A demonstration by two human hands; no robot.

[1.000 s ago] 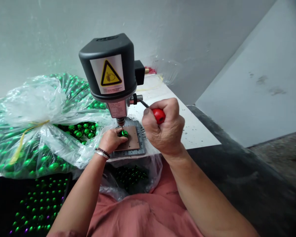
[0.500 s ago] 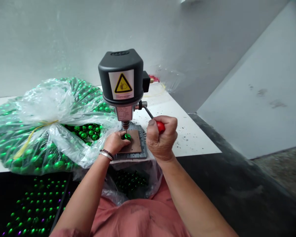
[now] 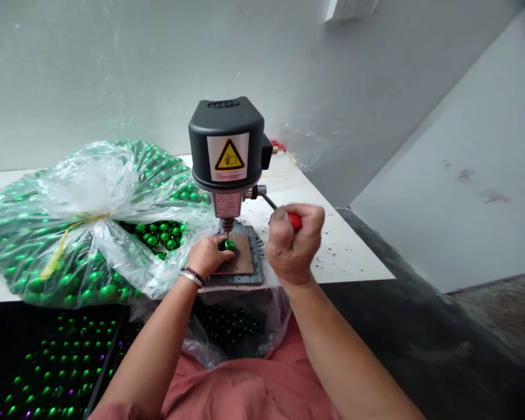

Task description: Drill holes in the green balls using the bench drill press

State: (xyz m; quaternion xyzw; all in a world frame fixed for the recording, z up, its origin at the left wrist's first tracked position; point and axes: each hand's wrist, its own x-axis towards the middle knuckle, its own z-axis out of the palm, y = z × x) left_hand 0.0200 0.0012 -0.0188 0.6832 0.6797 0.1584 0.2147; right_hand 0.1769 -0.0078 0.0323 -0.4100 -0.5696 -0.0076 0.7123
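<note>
Between the thumb and fingers of my left hand (image 3: 207, 255) is a shiny green ball (image 3: 230, 245), pinched on a brown board (image 3: 245, 259). The thin bit of a small drill press (image 3: 225, 146) comes down onto the top of the ball; whether it has entered cannot be made out. My right hand (image 3: 294, 242) is wrapped round the red knob (image 3: 295, 220) of the press's feed lever (image 3: 269, 201). Under the board lies the grey press base (image 3: 257, 268), with dark shavings around it.
A big clear plastic bag (image 3: 91, 186) of green balls, tied with yellow string, fills the table's left side, torn open near the press. Another bag (image 3: 275, 315) with green balls hangs below the table edge (image 3: 354, 256). Dark trays (image 3: 65, 361) of balls sit lower left.
The view has shifted slightly, so the press appears further right and lower. Both hands keep their holds on the ball and the lever knob.
</note>
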